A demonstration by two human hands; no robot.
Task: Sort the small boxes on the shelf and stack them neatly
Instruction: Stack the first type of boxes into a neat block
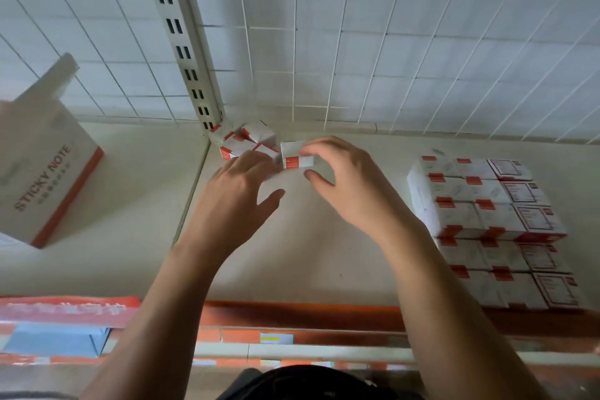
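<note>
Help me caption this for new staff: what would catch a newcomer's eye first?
First the right hand at the centre, holding a small box, with the left hand beside it stretched flat towards a loose pile of boxes in the back corner. Next come the neat stack of matching boxes at the right and the big tilted sticky note box at the far left.
</note>
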